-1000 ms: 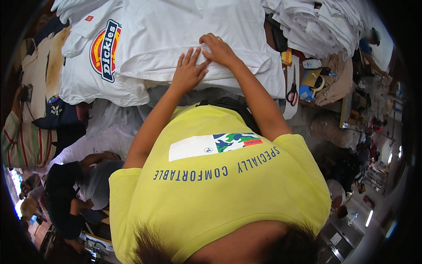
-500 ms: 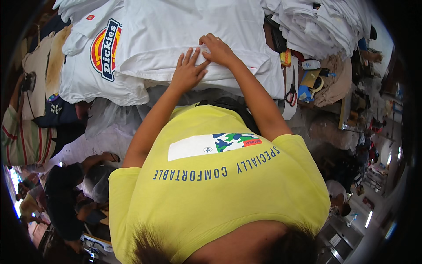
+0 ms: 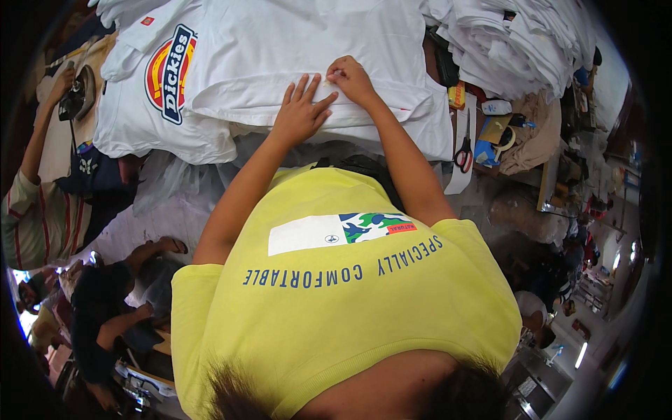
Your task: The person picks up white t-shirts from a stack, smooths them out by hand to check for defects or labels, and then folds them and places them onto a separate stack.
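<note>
A white T-shirt (image 3: 280, 42) lies spread in front of me, the band along its near edge folded over. My left hand (image 3: 299, 115) rests flat on this band with its fingers spread. Right beside it, my right hand (image 3: 353, 82) is closed in a pinch just above the cloth. A small pale bit shows at its fingertips, too small to name. Another white T-shirt (image 3: 115, 122) with a large red, yellow and dark blue print lies at the left, partly covered by the first.
Red-handled scissors (image 3: 463, 155) lie on a white strip at the right, near a tape roll (image 3: 505, 138) and a yellow packet (image 3: 456, 95). A heap of white garments (image 3: 514, 45) rises behind them. At far left a co-worker's hand (image 3: 64, 80) grips an iron (image 3: 82, 91).
My right hand's fingers have drawn together into a pinch, the hand lifting slightly. My left hand stays in place. At far left the co-worker's iron has moved away from that person and tipped up.
</note>
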{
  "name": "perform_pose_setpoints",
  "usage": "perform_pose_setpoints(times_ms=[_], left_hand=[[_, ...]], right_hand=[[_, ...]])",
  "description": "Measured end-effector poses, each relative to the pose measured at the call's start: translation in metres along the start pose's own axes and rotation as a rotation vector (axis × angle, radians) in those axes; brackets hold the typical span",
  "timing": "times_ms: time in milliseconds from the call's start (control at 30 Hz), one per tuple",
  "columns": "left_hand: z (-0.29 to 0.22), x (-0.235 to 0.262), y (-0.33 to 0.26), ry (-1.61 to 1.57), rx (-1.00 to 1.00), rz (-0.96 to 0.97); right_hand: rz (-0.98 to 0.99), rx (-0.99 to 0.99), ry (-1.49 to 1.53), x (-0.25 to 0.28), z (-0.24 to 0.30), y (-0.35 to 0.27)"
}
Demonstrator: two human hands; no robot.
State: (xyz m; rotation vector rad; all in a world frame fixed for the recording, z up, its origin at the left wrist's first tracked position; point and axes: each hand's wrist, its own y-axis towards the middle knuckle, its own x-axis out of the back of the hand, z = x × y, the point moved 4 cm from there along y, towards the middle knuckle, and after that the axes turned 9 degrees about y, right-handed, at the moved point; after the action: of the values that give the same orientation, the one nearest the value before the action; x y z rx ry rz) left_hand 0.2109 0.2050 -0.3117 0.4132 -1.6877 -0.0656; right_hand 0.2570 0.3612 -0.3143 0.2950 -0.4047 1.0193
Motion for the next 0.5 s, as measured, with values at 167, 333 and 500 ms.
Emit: perform_pose_setpoints(times_ms=[167, 333, 500], left_hand=[[0.000, -0.001, -0.001, 0.012, 0.017, 0.032], [0.001, -0.002, 0.000, 0.004, 0.012, 0.042], [0.000, -0.001, 0.000, -0.008, 0.019, 0.036]], right_hand=[[-0.142, -0.167, 0.515, 0.016, -0.013, 0.003], [-0.013, -0.067, 0.169, 0.007, -0.013, 0.005], [0.020, 0.050, -0.289, -0.005, -0.001, 0.001]])
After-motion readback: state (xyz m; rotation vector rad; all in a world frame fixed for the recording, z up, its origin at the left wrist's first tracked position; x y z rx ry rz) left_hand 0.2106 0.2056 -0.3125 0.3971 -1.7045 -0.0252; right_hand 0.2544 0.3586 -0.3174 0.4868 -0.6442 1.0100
